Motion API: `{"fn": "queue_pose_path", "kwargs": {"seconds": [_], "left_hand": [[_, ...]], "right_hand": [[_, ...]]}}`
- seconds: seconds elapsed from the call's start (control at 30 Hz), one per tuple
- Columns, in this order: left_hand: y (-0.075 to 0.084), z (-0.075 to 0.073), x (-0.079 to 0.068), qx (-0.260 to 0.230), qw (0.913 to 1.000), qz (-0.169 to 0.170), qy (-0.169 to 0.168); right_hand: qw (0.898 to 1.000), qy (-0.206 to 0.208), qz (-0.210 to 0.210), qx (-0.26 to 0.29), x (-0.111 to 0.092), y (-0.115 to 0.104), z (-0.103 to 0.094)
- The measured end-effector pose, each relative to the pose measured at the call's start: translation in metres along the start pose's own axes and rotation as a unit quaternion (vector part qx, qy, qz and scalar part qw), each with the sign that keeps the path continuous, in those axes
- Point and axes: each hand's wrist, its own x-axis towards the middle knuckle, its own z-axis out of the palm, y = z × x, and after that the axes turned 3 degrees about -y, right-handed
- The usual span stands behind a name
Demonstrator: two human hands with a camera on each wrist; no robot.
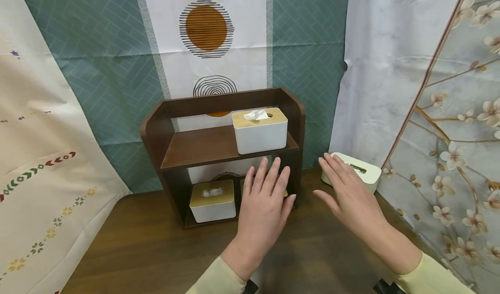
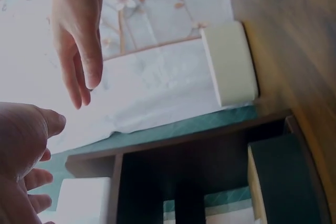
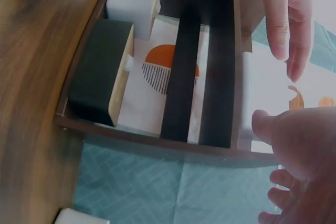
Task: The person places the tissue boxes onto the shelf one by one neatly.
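Note:
My left hand (image 1: 262, 205) is raised in front of the brown two-tier shelf (image 1: 199, 148), fingers straight and spread, holding nothing. To its right, my right hand (image 1: 349, 194) hovers with straight fingers, overlapping a pale green tissue box (image 1: 371, 174) in the head view. On the upper tier stands a white tissue box with a wooden lid (image 1: 261, 137). Another white tissue box (image 1: 215, 211) sits at the lower left. Beside it on the lower tier is a dark green tissue box (image 3: 100, 72), mostly hidden behind my left hand in the head view.
The shelf stands on a brown wooden table (image 1: 156, 246). Behind it hangs a green and white patterned cloth (image 1: 308, 68). A cream cloth (image 1: 47, 176) borders the left side, and a flowered cloth (image 1: 449, 155) the right, close to the pale green box.

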Motion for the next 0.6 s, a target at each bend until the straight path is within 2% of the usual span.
{"fn": "queue_pose_path", "kwargs": {"seconds": [0.37,0.6], "left_hand": [[0.018,0.025,-0.006,-0.016,0.9995,0.013,-0.023],[0.034,0.043,-0.004,-0.017,0.9984,0.03,-0.045]], "right_hand": [[1.0,0.001,0.007,-0.024,-0.033,0.017,0.007],[0.997,-0.028,0.048,-0.054,-0.05,0.027,0.009]]}}
